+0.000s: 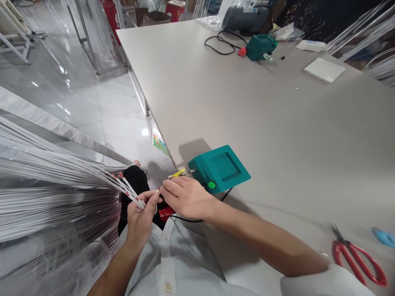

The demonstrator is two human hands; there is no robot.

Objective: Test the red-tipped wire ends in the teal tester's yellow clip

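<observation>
My left hand (141, 216) is closed around a few white cables (131, 192) with red ends, which come from a large bundle on the left. Thumb and forefinger of that hand pinch near a small red tip. Close beside it, my right hand (185, 197) has its fingers curled at the same spot; what they grip is too small to make out. Just past those fingers, a yellow-and-metal clamp piece (179, 173) sticks out from a teal box device (220, 168) with a green button. A black cord (188, 220) runs beneath my right wrist.
Red-handled scissors (354, 259) and a blue object (384, 237) lie at the table's right front. A second teal device (259, 47), a dark motor (245, 19) and a white pad (324, 70) sit farther back. Long white cable bundles (46, 172) hang left of the table edge.
</observation>
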